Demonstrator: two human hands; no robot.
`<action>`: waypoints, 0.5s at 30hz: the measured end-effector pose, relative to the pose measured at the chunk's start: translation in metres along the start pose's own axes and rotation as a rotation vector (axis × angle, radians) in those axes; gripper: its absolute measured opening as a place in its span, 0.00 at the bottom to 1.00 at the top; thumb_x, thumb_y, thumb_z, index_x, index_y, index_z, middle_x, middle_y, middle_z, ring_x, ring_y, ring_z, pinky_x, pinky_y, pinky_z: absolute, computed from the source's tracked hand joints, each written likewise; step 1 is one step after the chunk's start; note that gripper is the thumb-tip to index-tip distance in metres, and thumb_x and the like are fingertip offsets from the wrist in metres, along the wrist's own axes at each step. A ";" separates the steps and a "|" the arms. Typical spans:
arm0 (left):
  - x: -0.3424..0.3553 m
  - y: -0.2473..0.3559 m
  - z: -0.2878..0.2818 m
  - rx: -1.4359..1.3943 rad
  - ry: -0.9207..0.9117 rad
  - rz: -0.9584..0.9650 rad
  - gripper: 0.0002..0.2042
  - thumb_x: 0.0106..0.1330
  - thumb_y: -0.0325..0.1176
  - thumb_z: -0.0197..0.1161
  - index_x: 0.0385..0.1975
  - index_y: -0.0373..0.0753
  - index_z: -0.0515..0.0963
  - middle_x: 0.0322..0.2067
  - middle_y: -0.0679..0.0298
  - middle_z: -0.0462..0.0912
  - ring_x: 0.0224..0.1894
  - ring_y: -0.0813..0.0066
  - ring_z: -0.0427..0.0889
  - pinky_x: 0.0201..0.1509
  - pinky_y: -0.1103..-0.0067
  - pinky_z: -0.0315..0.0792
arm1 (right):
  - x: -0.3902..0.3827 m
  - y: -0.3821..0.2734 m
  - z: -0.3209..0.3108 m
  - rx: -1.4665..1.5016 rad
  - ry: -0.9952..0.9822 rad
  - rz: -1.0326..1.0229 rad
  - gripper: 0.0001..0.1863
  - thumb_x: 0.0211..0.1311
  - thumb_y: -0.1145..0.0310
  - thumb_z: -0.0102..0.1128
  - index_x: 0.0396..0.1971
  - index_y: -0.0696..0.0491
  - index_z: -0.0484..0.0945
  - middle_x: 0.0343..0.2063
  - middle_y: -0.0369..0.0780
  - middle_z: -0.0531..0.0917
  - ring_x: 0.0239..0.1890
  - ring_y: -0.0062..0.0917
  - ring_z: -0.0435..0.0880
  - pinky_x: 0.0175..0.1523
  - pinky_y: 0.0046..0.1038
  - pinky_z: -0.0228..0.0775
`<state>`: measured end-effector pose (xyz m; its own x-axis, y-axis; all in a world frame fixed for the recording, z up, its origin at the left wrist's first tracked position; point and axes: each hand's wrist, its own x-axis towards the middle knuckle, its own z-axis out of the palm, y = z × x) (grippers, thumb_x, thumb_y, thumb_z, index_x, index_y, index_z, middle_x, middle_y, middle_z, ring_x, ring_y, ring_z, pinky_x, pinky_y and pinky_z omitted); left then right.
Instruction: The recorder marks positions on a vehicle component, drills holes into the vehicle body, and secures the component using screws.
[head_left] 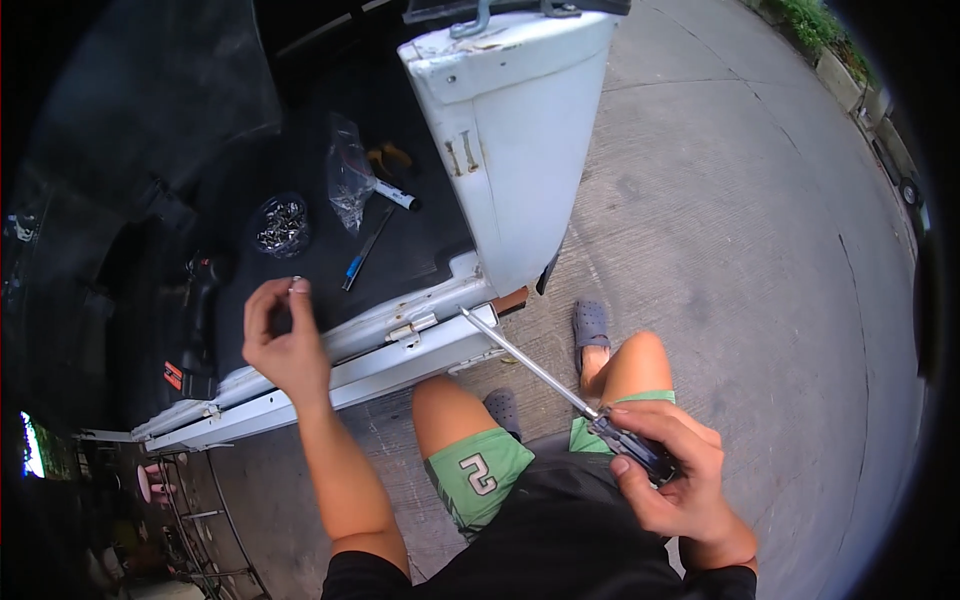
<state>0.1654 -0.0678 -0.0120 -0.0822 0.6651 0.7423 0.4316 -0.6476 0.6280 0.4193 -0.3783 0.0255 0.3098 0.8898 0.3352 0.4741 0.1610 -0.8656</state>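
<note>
My left hand (290,350) is raised over the dark truck bed, thumb and finger pinched on a small shiny piece too tiny to name. Its other fingers are curled. In my right hand (685,470) is a screwdriver (540,372), gripped by its dark, partly clear handle. The long metal shaft points up and left. Its tip appears beside the corner of the white tailgate (370,370), close to a hinge (411,328); whether it touches cannot be told. Beyond my left hand stands a clear round tub (283,226) of small metal pieces.
A clear plastic bag (350,178), a white tube-like tool (396,194) and a slim blue-ended tool (366,252) lie on the bed. A cordless drill (200,330) rests at left. The white side panel (525,140) rises ahead; concrete ground (730,270) extends right.
</note>
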 end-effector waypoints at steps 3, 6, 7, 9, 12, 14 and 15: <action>0.040 -0.067 -0.045 0.185 0.037 -0.124 0.06 0.65 0.27 0.73 0.36 0.32 0.87 0.32 0.62 0.88 0.34 0.79 0.83 0.44 0.79 0.76 | 0.011 0.006 0.020 0.060 -0.128 0.019 0.21 0.54 0.83 0.64 0.52 0.63 0.81 0.46 0.50 0.86 0.48 0.37 0.89 0.54 0.30 0.80; 0.071 -0.120 -0.062 0.366 -0.016 -0.185 0.08 0.62 0.30 0.75 0.35 0.33 0.88 0.28 0.61 0.89 0.32 0.77 0.85 0.43 0.78 0.77 | 0.030 0.003 0.041 0.062 -0.233 -0.105 0.24 0.57 0.84 0.61 0.56 0.63 0.78 0.50 0.52 0.83 0.49 0.41 0.88 0.53 0.33 0.81; 0.076 -0.126 -0.062 0.392 -0.027 -0.203 0.08 0.60 0.31 0.76 0.35 0.33 0.88 0.27 0.60 0.89 0.32 0.75 0.86 0.43 0.77 0.78 | 0.042 0.001 0.050 0.076 -0.266 -0.129 0.24 0.57 0.84 0.61 0.56 0.63 0.78 0.50 0.52 0.83 0.49 0.41 0.88 0.53 0.33 0.81; 0.076 -0.141 -0.063 0.473 -0.048 -0.214 0.09 0.59 0.33 0.76 0.34 0.36 0.89 0.27 0.59 0.89 0.30 0.69 0.87 0.44 0.73 0.79 | 0.065 -0.007 0.078 0.034 -0.307 -0.268 0.25 0.57 0.85 0.59 0.57 0.63 0.77 0.53 0.53 0.81 0.48 0.45 0.87 0.51 0.35 0.81; 0.071 -0.130 -0.048 0.572 -0.079 -0.253 0.10 0.57 0.37 0.74 0.34 0.38 0.90 0.28 0.58 0.89 0.32 0.58 0.88 0.48 0.66 0.77 | 0.099 -0.008 0.130 -0.034 -0.335 -0.359 0.26 0.55 0.85 0.59 0.57 0.62 0.77 0.56 0.53 0.78 0.52 0.47 0.84 0.55 0.40 0.79; 0.071 -0.120 -0.050 0.599 -0.086 -0.286 0.10 0.57 0.37 0.73 0.34 0.38 0.90 0.28 0.58 0.89 0.35 0.57 0.88 0.51 0.66 0.76 | 0.125 -0.008 0.168 -0.097 -0.309 -0.449 0.27 0.53 0.84 0.59 0.57 0.61 0.77 0.57 0.53 0.77 0.55 0.48 0.81 0.59 0.43 0.77; 0.070 -0.123 -0.055 0.594 -0.091 -0.258 0.11 0.57 0.37 0.73 0.36 0.38 0.90 0.33 0.54 0.90 0.37 0.56 0.88 0.51 0.66 0.76 | 0.138 -0.007 0.189 -0.104 -0.309 -0.470 0.27 0.52 0.84 0.60 0.56 0.61 0.77 0.57 0.53 0.76 0.57 0.48 0.80 0.60 0.44 0.75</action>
<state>0.0571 0.0373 -0.0243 -0.1839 0.8174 0.5460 0.8336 -0.1647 0.5273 0.3026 -0.1756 0.0080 -0.2016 0.8189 0.5374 0.5861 0.5404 -0.6037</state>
